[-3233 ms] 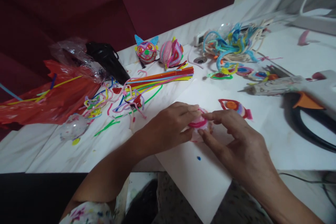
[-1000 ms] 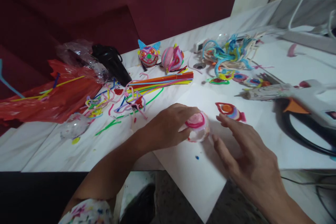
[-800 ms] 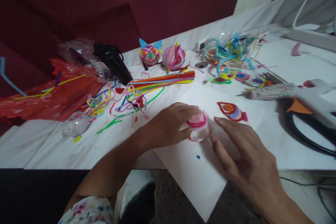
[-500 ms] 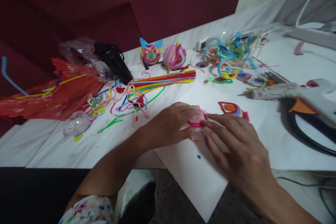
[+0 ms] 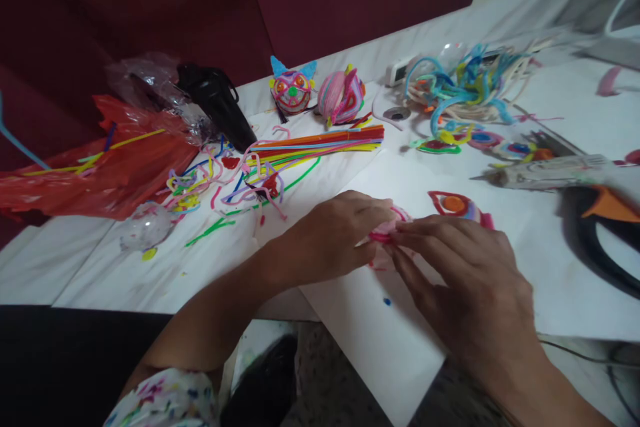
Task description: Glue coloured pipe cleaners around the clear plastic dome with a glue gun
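Pink-and-clear rounded craft piece (image 5: 382, 236), edged with a magenta fuzzy band, sits in the head view on a white sheet of paper (image 5: 375, 347) that juts past the near edge of the white marbled tabletop (image 5: 125, 280). The left hand (image 5: 335, 233) has its fingers curved around the left and far sides of the piece, holding it. The right hand (image 5: 470, 287) meets its right side, fingers narrow and tips touching; whether they grip or only press, I cannot tell. Just beyond the right hand lies a red-outlined, eye-shaped fuzzy piece (image 5: 450, 203) with an orange centre, partly covered by the knuckles. A small blue speck (image 5: 387, 302) rests on the paper, near the hands. Farther off lies a bundle of red, orange and yellow fuzzy stems (image 5: 320, 140), with a blue-eared, face-patterned ball (image 5: 293, 93) and a pink striped ball (image 5: 334, 99) behind it. At far right is a tangle of blue and cream strands (image 5: 463, 90); right of the hands are black-and-orange handles (image 5: 603, 247). At left are a clear plastic ball (image 5: 149, 225) and a crumpled red plastic bag (image 5: 125, 173).
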`<state>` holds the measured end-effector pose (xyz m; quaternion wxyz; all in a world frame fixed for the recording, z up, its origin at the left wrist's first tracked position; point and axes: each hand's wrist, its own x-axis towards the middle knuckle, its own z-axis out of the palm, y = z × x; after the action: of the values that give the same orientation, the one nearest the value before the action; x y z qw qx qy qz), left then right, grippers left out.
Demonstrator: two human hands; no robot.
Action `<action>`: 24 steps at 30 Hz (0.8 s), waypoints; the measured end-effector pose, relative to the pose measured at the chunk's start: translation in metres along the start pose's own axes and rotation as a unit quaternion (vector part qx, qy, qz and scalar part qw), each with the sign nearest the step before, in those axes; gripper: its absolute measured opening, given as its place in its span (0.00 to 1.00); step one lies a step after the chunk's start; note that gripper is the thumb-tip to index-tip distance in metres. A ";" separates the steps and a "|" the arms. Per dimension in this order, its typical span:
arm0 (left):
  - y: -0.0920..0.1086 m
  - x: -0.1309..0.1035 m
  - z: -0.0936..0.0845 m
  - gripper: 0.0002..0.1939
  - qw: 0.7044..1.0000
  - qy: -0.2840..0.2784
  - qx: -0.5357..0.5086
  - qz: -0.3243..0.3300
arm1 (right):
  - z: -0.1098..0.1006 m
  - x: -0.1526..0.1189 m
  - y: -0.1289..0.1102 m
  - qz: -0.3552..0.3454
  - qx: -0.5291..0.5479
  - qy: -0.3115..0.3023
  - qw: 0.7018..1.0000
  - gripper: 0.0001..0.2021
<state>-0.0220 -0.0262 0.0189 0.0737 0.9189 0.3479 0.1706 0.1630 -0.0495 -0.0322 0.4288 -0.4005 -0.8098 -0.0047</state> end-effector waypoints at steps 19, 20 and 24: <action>0.000 0.001 0.000 0.16 1.000 0.004 -0.016 -0.024 | -0.006 0.012 0.012 -0.008 0.035 -0.022 0.999 0.03; 0.000 0.001 0.000 0.15 1.000 0.005 -0.015 -0.021 | -0.005 0.012 0.012 -0.001 0.032 -0.026 0.999 0.03; -0.001 0.000 -0.001 0.14 1.000 0.004 -0.012 -0.018 | -0.005 0.012 0.013 -0.011 0.047 -0.018 0.999 0.04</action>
<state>-0.0226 -0.0256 0.0196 0.0863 0.9107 0.3630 0.1774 0.1716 -0.0345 -0.0251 0.4328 -0.3710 -0.8208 0.0358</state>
